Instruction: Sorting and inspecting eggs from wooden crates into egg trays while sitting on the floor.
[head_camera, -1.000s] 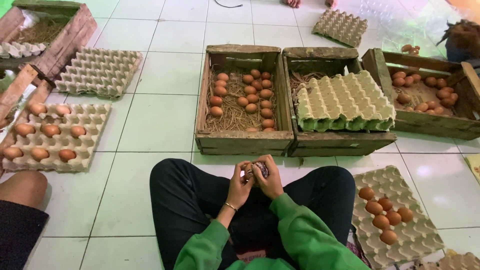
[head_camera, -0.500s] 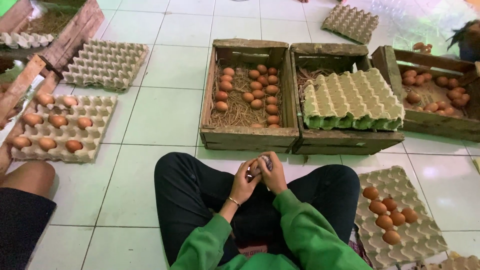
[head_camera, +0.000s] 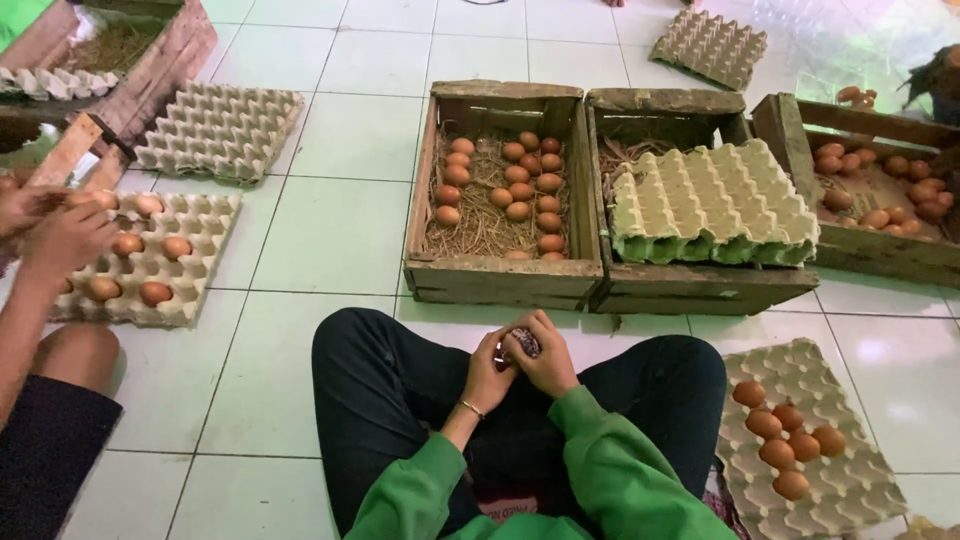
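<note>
A small dark object (head_camera: 525, 342) is held between both hands above the crossed legs (head_camera: 400, 400), near the middle of the scene: the left hand (head_camera: 490, 375) and the right hand (head_camera: 545, 360) are pressed together, fingers curled closely around it; what it is cannot be told. Just beyond, a wooden crate (head_camera: 500, 280) bedded with straw is seen holding brown eggs (head_camera: 510, 185). A stack of empty egg trays (head_camera: 715, 205) is set in the crate to its right. A partly filled tray (head_camera: 850, 490) lies at near right. At left, another person's hand (head_camera: 65, 240) is reached over a tray of eggs (head_camera: 190, 285).
</note>
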